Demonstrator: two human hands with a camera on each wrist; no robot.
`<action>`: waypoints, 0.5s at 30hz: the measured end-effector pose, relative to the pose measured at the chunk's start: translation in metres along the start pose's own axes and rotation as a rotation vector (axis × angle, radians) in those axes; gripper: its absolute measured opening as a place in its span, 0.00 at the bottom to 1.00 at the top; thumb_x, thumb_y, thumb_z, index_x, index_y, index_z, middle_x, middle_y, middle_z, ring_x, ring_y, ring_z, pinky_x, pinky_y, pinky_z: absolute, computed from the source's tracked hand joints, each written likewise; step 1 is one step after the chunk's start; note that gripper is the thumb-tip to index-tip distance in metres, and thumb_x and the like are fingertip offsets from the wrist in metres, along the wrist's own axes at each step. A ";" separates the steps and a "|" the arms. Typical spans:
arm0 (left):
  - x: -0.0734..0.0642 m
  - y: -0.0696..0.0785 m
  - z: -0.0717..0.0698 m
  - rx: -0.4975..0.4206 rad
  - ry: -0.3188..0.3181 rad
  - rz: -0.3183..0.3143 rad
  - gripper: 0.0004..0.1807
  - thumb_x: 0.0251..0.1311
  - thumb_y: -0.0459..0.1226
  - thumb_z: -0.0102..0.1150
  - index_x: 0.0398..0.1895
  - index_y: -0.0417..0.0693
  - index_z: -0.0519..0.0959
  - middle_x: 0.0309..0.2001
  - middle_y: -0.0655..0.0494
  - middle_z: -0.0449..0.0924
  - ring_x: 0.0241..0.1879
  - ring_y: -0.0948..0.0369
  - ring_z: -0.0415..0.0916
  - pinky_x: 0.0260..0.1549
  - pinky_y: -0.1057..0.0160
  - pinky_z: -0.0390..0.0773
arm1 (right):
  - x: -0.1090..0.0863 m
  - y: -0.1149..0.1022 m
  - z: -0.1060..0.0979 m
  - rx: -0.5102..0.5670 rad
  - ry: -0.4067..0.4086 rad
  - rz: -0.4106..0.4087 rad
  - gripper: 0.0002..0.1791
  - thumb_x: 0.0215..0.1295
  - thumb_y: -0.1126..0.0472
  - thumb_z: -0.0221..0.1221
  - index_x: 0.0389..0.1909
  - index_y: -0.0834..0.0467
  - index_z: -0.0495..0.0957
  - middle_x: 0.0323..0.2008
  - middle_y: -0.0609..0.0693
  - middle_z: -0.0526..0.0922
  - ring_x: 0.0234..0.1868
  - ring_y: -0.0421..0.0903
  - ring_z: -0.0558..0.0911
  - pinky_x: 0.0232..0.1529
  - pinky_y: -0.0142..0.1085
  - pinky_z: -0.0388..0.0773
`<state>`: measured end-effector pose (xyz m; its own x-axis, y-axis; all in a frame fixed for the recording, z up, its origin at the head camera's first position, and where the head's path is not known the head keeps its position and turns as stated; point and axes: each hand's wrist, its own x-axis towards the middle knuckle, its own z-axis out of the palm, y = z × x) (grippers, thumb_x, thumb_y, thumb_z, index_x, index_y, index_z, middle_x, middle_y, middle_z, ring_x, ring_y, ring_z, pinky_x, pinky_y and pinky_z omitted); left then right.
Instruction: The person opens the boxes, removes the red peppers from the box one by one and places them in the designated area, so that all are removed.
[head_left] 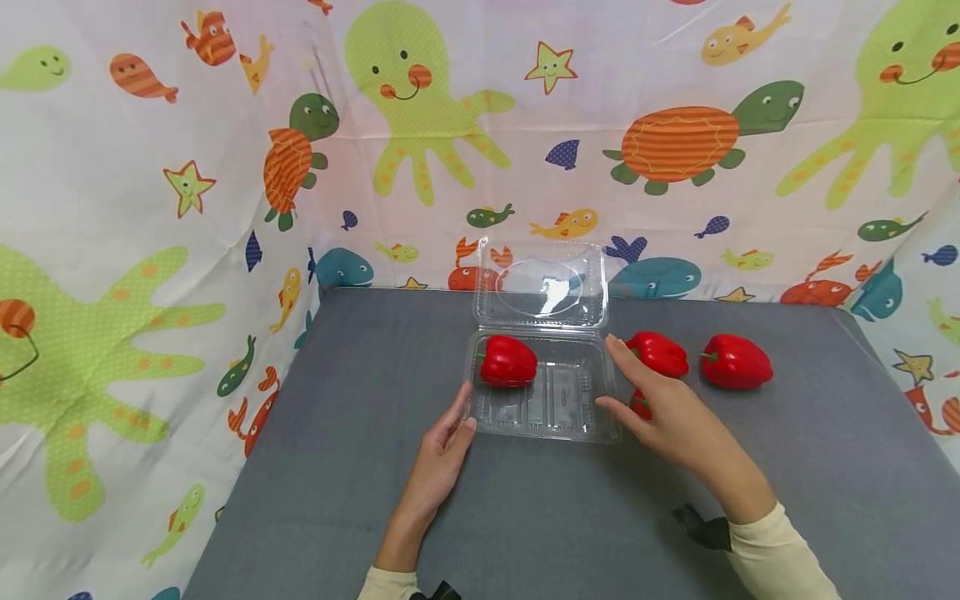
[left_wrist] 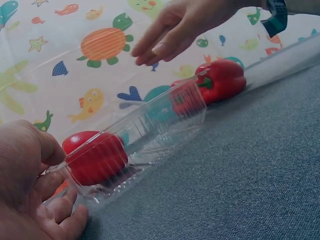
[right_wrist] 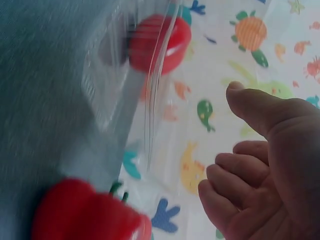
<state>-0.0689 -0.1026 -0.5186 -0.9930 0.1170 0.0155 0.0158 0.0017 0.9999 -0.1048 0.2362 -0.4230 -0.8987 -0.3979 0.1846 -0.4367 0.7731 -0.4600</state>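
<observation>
Left hand (head_left: 441, 454) gripping container (head_left: 566, 396) (lid (head_left: 528, 312) up), pepper (head_left: 508, 362) inside, right hand (head_left: 682, 421) hovering

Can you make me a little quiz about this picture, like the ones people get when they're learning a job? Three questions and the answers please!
1. How many peppers are in the box?
2. True or false: the lid is shut.
3. Which hand grips the box?

Key:
1. One; the other peppers lie on the table, to the right of the box.
2. False; the lid is folded open at the back.
3. The left hand; the right hand holds nothing.
</observation>
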 end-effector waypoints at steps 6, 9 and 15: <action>0.000 0.000 0.000 -0.011 -0.005 0.009 0.30 0.83 0.35 0.50 0.83 0.57 0.61 0.82 0.64 0.59 0.81 0.64 0.55 0.73 0.71 0.61 | 0.015 -0.010 0.013 0.026 0.006 -0.038 0.58 0.67 0.42 0.71 0.87 0.42 0.44 0.85 0.49 0.52 0.69 0.58 0.79 0.49 0.47 0.89; 0.000 0.000 0.000 -0.020 -0.010 0.009 0.30 0.82 0.35 0.51 0.83 0.58 0.62 0.82 0.64 0.59 0.81 0.64 0.54 0.73 0.71 0.61 | 0.021 -0.014 0.018 0.056 0.011 -0.044 0.60 0.66 0.41 0.71 0.87 0.40 0.40 0.86 0.44 0.47 0.80 0.57 0.64 0.57 0.50 0.85; 0.000 0.002 0.000 -0.017 -0.007 -0.001 0.30 0.83 0.35 0.50 0.83 0.57 0.61 0.82 0.64 0.59 0.81 0.64 0.55 0.73 0.69 0.60 | 0.033 -0.021 0.029 0.079 0.017 -0.049 0.61 0.67 0.39 0.70 0.87 0.40 0.36 0.86 0.43 0.44 0.84 0.56 0.55 0.64 0.54 0.78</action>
<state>-0.0688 -0.1030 -0.5169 -0.9922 0.1241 0.0150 0.0132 -0.0149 0.9998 -0.1242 0.1924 -0.4324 -0.8772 -0.4254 0.2226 -0.4761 0.7112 -0.5172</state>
